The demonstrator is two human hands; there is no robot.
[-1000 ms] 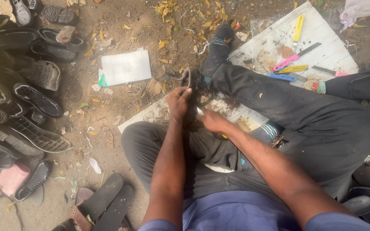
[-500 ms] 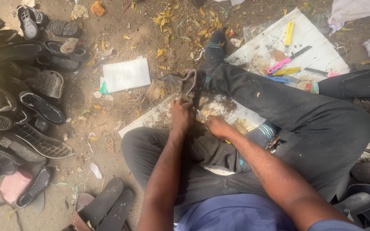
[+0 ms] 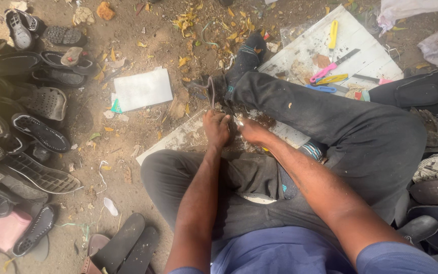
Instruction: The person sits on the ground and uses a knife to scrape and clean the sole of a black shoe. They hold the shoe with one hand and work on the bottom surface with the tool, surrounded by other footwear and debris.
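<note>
Hands [image 3: 234,129] lower now, both clenched around upright shoe sole [image 3: 212,91], long axis vertical.

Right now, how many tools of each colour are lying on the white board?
Yellow-handled tools: 2
Pink-handled knives: 2
Blue tool: 1
Total: 5

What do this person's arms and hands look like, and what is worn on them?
Both arms are bare from the short blue sleeves down. The left hand and right hand wear no gloves; no watch, ring or bracelet shows.
</note>
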